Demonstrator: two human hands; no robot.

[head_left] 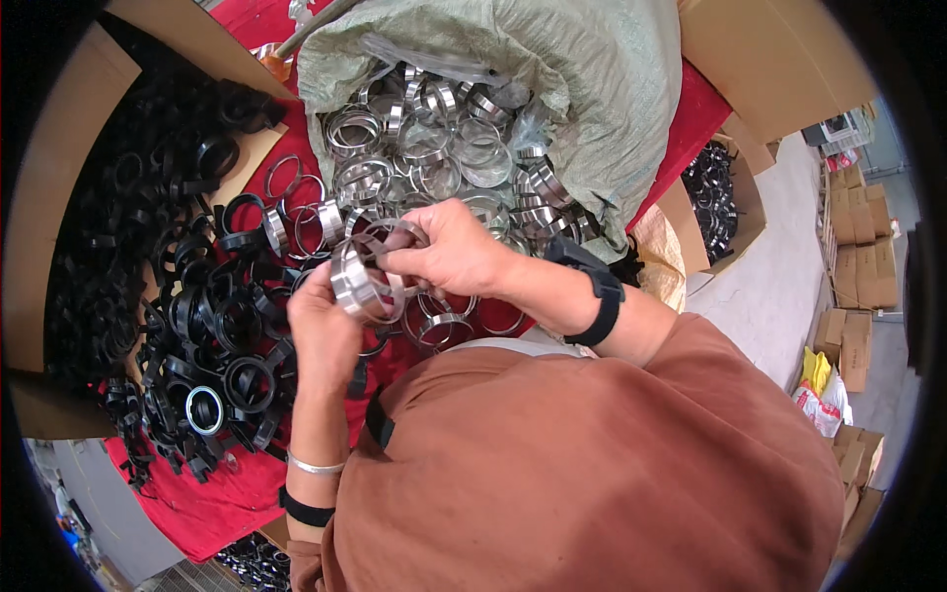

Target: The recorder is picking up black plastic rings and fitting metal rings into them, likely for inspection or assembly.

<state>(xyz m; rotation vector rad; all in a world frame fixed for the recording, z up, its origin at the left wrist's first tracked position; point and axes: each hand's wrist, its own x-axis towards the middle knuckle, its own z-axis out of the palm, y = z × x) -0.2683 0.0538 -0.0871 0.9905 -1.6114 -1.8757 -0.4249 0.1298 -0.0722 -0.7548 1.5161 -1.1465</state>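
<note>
My left hand point(324, 321) is closed around a wide, shiny metal ring point(351, 279), with the thumb along its side. Over that ring, my right hand point(446, 247) pinches a thinner metal ring point(412, 230) between thumb and fingers. The two rings overlap here, and whether they touch I cannot tell. Just beyond my hands, a pile of silver metal rings and clear round pieces point(483, 153) spills from a pale green woven sack point(617, 109). Left of my hands lies a heap of black ring-shaped parts point(237, 321).
A red cloth point(192, 508) covers the work surface. On the left stands a cardboard box point(74, 128) filled with black parts. Another carton point(755, 212) at the right holds dark parts. Stacked cartons point(858, 227) and a white-and-yellow bag point(819, 390) are farther right.
</note>
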